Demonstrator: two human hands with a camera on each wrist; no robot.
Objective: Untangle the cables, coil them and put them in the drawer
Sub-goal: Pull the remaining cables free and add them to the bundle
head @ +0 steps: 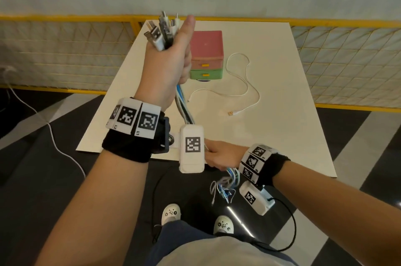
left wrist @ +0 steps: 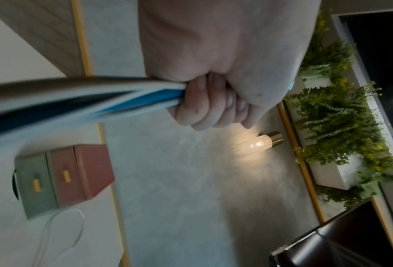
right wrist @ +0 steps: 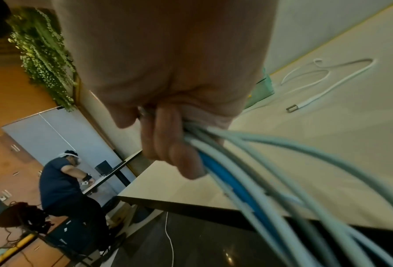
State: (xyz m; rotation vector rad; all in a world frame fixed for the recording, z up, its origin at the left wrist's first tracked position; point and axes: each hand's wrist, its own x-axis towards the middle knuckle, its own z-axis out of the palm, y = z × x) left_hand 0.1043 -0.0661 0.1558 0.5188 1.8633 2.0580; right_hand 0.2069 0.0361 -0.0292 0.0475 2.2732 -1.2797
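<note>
My left hand [head: 171,55] is raised over the table's far left and grips a bundle of cables [head: 184,105], white, blue and black, with several plugs [head: 160,31] sticking up out of the fist. The bundle runs down to my right hand [head: 219,155] at the table's near edge, whose fingers [right wrist: 167,144] curl round the same cables [right wrist: 248,171]; their loose ends [head: 225,185] hang below it. In the left wrist view the cables [left wrist: 99,97] leave my curled fingers [left wrist: 204,108]. A single white cable [head: 243,79] lies loose on the table.
A small drawer unit [head: 206,55], pink over green with yellow handles, stands shut at the back of the white table [head: 271,135]. A yellow-framed mesh fence [head: 65,53] borders the table. Another person [right wrist: 65,180] works at a distant table. My feet [head: 171,213] are below.
</note>
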